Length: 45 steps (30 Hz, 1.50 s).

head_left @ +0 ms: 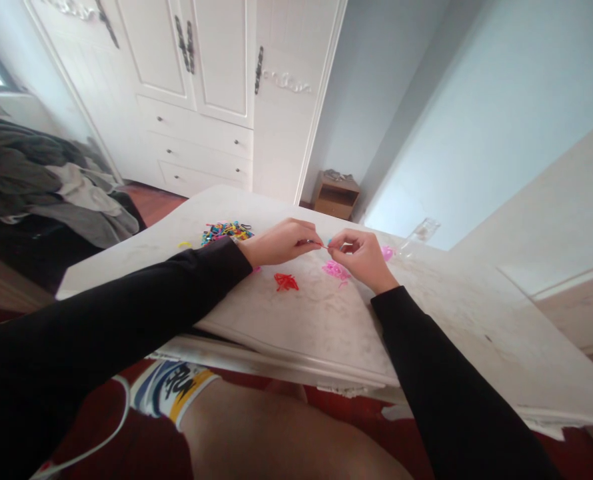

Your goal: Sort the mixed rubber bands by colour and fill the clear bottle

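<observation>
My left hand (286, 241) and my right hand (360, 257) meet above the table (296, 333), each closed in a pinch. Between their fingertips runs a small, thin red rubber band (325, 247), with a bit of blue at the right fingers. Below the hands lie a small pile of red rubber bands (286, 282) and a pile of pink ones (335, 269). Beyond my left wrist is a larger mixed-colour heap of rubber bands (224, 231), partly covered by my sleeve. More pink pieces (387, 253) show beside my right hand.
A clear plastic container (424, 230) lies near the table's far right edge. A stray yellow piece (184, 245) is left of the heap. A white wardrobe (201, 107) stands behind the table, with piled clothes (36, 173) at the left and a small wooden cabinet (335, 197) farther back.
</observation>
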Each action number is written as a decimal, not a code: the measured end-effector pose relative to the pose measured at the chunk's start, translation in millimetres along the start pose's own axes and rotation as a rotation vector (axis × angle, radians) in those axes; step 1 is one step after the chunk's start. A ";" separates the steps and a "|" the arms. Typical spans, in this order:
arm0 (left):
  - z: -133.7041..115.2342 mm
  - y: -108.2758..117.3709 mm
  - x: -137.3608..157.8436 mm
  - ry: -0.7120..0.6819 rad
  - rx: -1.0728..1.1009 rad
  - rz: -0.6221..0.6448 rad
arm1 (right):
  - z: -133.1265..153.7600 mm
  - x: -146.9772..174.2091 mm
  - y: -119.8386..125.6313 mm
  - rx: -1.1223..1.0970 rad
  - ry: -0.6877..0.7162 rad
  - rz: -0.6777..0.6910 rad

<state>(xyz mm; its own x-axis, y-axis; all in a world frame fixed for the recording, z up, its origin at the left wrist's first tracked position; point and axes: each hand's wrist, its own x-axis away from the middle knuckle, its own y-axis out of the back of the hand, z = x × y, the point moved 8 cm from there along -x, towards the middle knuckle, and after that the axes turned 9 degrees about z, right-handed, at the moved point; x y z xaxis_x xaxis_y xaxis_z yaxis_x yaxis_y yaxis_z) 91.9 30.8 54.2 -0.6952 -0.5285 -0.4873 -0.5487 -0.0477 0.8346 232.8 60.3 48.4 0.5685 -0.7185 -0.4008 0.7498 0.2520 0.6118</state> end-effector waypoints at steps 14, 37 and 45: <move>23.6 13.9 4.9 0.221 0.023 -0.162 | 40.4 6.3 -49.0 0.033 0.128 0.379; 11.3 3.8 3.3 0.066 0.063 -0.038 | 12.1 0.1 -12.1 0.070 0.009 -0.097; 7.1 8.9 2.9 0.081 0.097 -0.049 | 13.7 3.6 -1.3 0.065 -0.019 -0.239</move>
<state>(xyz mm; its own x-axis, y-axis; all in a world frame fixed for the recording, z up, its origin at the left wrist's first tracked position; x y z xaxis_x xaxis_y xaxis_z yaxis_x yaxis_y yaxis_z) 81.7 34.9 58.3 -0.6291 -0.5940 -0.5013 -0.6261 0.0051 0.7798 229.3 48.5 55.5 0.3702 -0.7649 -0.5271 0.8387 0.0313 0.5437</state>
